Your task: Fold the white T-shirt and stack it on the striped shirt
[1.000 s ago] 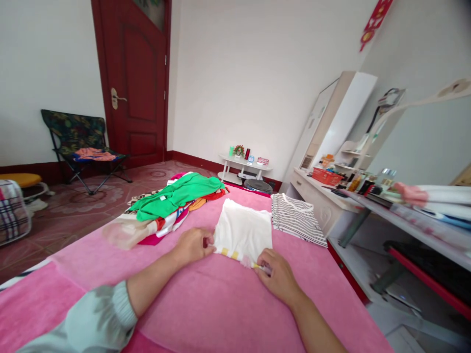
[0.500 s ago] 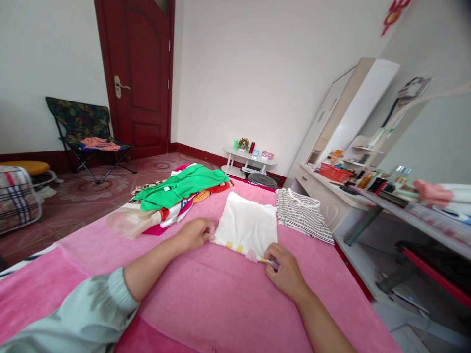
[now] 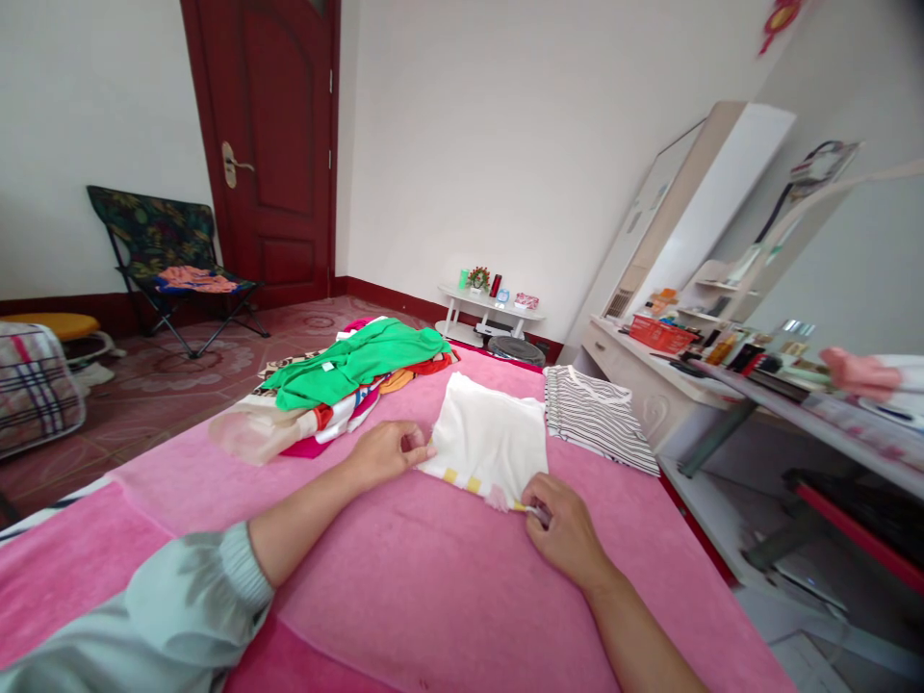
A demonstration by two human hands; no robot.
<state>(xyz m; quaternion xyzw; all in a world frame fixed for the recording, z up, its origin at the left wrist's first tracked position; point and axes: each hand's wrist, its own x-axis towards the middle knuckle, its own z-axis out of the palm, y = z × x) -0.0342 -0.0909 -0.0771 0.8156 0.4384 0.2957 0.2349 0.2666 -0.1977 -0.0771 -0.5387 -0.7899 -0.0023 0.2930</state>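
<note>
A white folded shirt (image 3: 491,423) with yellow patches and a pale pink tuft along its near edge lies flat on the pink bedspread (image 3: 433,587). Loosely curled at the shirt's left edge, my left hand (image 3: 390,450) has its thumb and forefinger apart, the thumb touching the cloth. The near left corner shows free below it. My right hand (image 3: 567,529) pinches the near right corner between thumb and fingers. Just beyond, to the right, a black-and-white striped garment (image 3: 596,419) lies folded.
A loose clothes pile topped by a green garment (image 3: 361,361) lies at the far left of the bed. To the right stand a dressing table (image 3: 654,371) and a red basket (image 3: 660,334). A folding chair (image 3: 163,231) is near the door (image 3: 278,144).
My left hand has slipped off the near left corner and shifted slightly up the shirt's left edge, its fingers loosening. My right hand keeps its pinch. The view has shifted slightly.
</note>
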